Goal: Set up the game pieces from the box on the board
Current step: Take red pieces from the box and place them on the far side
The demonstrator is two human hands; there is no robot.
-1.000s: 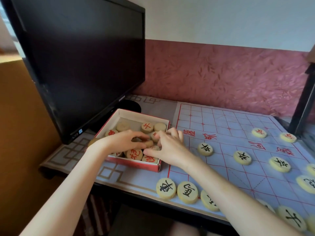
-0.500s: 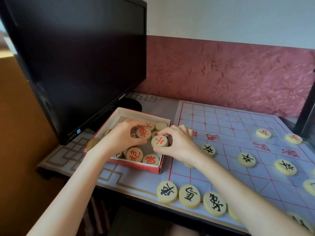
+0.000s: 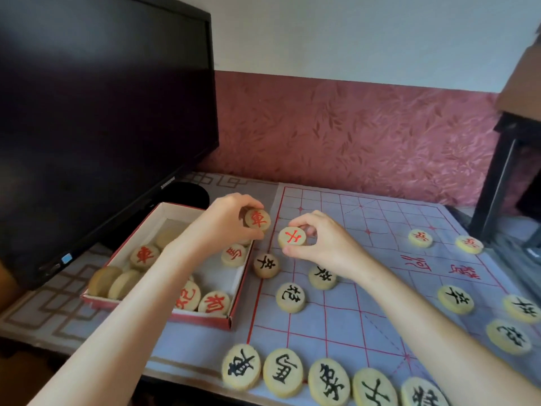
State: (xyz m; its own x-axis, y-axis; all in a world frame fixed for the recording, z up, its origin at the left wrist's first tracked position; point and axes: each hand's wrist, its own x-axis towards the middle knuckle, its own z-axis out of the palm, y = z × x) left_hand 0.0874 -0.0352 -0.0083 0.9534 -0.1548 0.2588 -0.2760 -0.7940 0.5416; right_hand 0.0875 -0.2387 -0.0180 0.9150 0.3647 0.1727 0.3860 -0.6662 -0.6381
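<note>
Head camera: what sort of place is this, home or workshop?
Probably a room at home: a dark computer monitor on a cloth-covered desk, a paper Chinese chess board beside it, and a maroon leaf-patterned wall behind.

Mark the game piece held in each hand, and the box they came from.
left-held piece (image 3: 257, 219), head view, centre of its red-marked face.
right-held piece (image 3: 292, 237), head view, centre of its red-marked face.
box (image 3: 205, 317), head view, on its red front wall.
</note>
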